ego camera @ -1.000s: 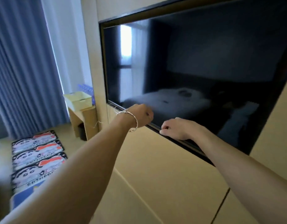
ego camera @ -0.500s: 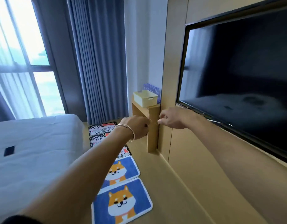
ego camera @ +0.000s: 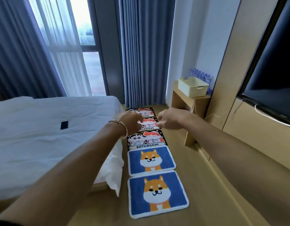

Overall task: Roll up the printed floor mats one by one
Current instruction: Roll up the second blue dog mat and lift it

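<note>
Two bare arms reach forward over a bedroom floor (ego camera: pixel 209 185), where five printed floor mats (ego camera: pixel 153 167) lie flat and unrolled in a single row, edge to edge, running from the foreground toward the blue curtains (ego camera: pixel 147 54). The nearest mat (ego camera: pixel 157 194) shows an orange-and-white dog on a blue ground, and the second mat (ego camera: pixel 150 158), touching its far edge, bears the same dog. Beyond come three dark-bordered cartoon mats lettered BATHROOM: the third mat (ego camera: pixel 146 140) in full view, the fourth mat (ego camera: pixel 149 126) partly hidden behind the hands, and the fifth mat (ego camera: pixel 146 112) just short of the curtains. The left hand (ego camera: pixel 132 122), with a bracelet (ego camera: pixel 123 128) at the wrist, hangs in the air above the row, its back to the camera and its fingers curled under. The right hand (ego camera: pixel 171 119) is held just beside it without touching, fingers curled inward. Whether either hand pinches anything cannot be told. A bed (ego camera: pixel 43 144) with a white cover runs along the left of the row, a small black object (ego camera: pixel 64 125) lying on it. To the right, a wooden table (ego camera: pixel 181 101) against the wall carries a cream basket (ego camera: pixel 193 86) with bottles (ego camera: pixel 199 75) behind it, and a dark television (ego camera: pixel 274 62) hangs on the panelled wall.
</note>
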The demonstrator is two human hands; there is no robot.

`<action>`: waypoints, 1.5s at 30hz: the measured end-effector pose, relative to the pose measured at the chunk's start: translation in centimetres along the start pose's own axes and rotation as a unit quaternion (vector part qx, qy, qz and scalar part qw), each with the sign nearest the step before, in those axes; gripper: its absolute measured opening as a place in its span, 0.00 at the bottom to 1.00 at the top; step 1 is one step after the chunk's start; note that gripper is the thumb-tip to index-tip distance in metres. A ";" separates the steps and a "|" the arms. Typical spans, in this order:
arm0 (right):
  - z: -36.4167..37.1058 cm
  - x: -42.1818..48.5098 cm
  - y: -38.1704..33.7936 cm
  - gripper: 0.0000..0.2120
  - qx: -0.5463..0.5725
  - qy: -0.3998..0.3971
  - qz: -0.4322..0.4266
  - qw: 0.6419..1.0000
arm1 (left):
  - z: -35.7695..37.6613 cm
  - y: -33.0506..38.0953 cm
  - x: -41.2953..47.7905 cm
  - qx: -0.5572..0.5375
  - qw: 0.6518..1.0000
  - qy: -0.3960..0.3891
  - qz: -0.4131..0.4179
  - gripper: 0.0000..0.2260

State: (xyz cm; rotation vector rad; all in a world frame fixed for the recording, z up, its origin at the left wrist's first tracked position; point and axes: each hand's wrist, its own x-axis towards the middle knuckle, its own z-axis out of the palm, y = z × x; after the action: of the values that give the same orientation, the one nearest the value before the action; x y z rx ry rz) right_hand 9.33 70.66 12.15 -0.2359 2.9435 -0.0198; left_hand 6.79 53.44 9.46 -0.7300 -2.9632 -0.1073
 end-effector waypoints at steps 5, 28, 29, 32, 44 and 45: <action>0.0 9.2 -1.4 0.18 -0.014 0.003 -0.043 0.999 | 0.3 -6.6 3.8 0.033 0.998 -0.018 -0.055 0.14; -1.1 42.6 1.0 0.16 0.006 0.002 -0.025 1.000 | 5.8 -25.4 32.8 0.060 0.995 -0.078 -0.021 0.19; -0.9 43.4 1.9 0.16 0.007 -0.004 0.002 1.000 | 6.5 -25.5 34.8 0.057 0.996 -0.074 0.006 0.18; -0.4 44.4 4.6 0.17 0.043 -0.014 0.103 0.994 | 8.7 -25.2 40.6 0.049 0.990 -0.071 0.113 0.17; 10.4 35.0 7.5 0.16 0.149 -0.093 0.411 0.894 | 19.3 -14.4 43.0 0.036 0.891 -0.218 0.397 0.20; 11.0 33.9 7.4 0.15 0.159 -0.087 0.424 0.887 | 19.8 -13.8 42.2 0.046 0.883 -0.215 0.414 0.20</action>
State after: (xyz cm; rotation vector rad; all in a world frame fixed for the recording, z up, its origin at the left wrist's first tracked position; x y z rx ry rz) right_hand -22.66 72.59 -5.15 1.0283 2.5496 -0.3304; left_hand -38.16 62.44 -6.60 -2.1427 -2.6647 0.2872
